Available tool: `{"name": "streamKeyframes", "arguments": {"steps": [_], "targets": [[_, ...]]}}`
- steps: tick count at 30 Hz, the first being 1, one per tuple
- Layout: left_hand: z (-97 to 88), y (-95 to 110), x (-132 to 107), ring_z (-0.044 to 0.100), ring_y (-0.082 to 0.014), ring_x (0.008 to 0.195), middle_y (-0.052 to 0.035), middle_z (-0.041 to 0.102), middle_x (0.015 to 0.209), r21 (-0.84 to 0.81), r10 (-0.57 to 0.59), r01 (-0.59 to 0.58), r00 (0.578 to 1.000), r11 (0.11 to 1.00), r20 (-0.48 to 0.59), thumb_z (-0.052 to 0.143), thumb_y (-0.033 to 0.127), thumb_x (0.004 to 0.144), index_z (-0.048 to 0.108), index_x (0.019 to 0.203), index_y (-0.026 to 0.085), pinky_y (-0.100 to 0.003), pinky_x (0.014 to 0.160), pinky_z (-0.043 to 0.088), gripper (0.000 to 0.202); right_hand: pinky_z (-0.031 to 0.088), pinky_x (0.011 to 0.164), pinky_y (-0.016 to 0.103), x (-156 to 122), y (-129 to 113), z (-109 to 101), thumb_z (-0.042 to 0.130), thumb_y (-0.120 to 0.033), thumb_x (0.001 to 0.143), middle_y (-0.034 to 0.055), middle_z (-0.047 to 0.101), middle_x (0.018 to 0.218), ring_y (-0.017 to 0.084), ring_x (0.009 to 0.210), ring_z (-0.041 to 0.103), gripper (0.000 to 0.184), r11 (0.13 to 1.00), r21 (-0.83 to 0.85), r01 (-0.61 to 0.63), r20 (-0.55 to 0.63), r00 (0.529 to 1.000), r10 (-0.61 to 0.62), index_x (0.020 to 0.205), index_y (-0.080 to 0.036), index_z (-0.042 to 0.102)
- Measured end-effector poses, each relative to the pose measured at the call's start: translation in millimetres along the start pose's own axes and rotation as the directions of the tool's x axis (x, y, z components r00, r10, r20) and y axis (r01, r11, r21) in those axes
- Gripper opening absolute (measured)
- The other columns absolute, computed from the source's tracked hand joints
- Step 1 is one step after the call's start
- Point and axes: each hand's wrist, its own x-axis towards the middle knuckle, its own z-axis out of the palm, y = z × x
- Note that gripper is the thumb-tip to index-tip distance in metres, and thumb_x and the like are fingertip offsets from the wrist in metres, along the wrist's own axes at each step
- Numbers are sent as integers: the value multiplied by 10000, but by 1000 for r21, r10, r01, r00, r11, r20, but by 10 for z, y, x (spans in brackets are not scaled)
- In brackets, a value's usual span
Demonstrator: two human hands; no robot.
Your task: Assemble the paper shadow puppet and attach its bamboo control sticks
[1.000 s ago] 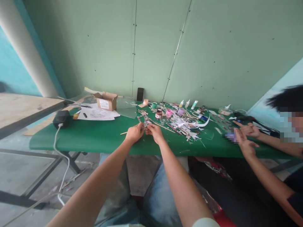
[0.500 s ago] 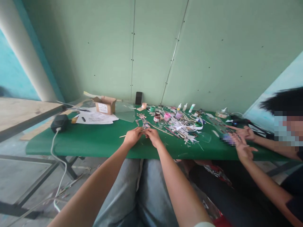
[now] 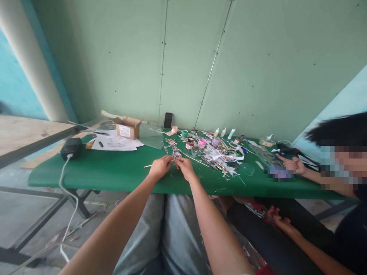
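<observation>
My left hand (image 3: 161, 167) and my right hand (image 3: 185, 167) meet over the front of the green table (image 3: 114, 170), fingers pinched together. The left hand grips a thin wooden stick (image 3: 148, 165) whose end pokes out to the left. The right hand pinches a small patterned craft piece (image 3: 175, 156) at the fingertips, touching the left hand's fingers. Just beyond my hands lie more small patterned pieces (image 3: 170, 142).
Paint jars (image 3: 202, 142), glue bottles (image 3: 223, 132) and paper scraps (image 3: 223, 156) litter the table's right half. A cardboard box (image 3: 127, 127), papers (image 3: 114, 143), a phone (image 3: 168, 119) and a black adapter (image 3: 70, 148) with a white cable sit left. A person on the right rests one hand (image 3: 292, 165) on the table.
My hands stay pinched together at the same spot. The person on the right has dropped one hand from the table down to the lap; the view shifted slightly.
</observation>
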Motion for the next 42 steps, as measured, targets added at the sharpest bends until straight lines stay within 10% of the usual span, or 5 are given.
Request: {"name": "streamKeyframes", "arguments": {"steps": [8,42], "targets": [[-8,52,14,673,-252,945,-118,711,1015,41,-77,79,996,996,-51,451,195,940,643,1070,166,-329,794,481,233,338,466,235,-26,-43,9,689,-445,733,-56,512,518,94,469,436,297,997,43,64,-122,991,-59,641,-175,605],[13,18,13,680,-205,906,-52,701,1075,12,-4,4,1000,1000,-15,481,227,953,654,1076,220,-264,726,476,212,268,463,244,-138,-181,53,658,-414,651,-67,426,446,96,438,344,256,994,-39,100,-91,991,-103,549,-208,548]]}}
